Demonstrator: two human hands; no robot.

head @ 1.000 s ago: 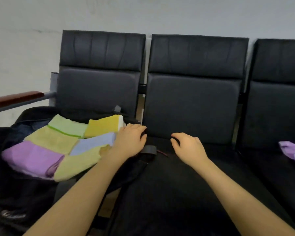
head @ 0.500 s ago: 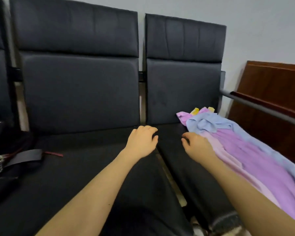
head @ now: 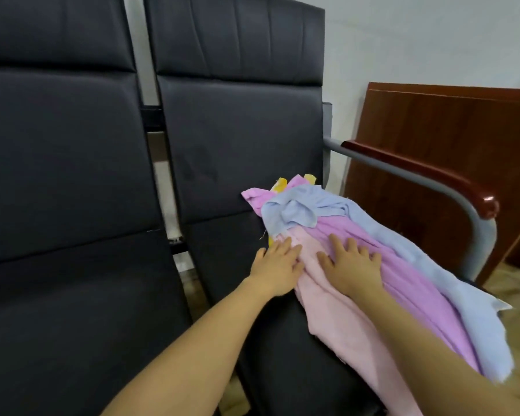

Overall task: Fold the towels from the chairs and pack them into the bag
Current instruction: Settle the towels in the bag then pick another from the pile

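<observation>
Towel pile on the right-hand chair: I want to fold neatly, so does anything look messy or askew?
Yes. The blue towel is bunched at the back and trails off the seat's front edge beside the purple towel. Yellow corners poke out behind. Both hands, left hand and right hand, lie flat on the pink towel.

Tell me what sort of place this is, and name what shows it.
Probably a waiting room or office lobby. The black padded seats are joined side by side in a row like waiting-room bench seating, with a grey metal armrest capped in red-brown wood at the end, and a dark wooden panel leans against a plain white wall.
</observation>
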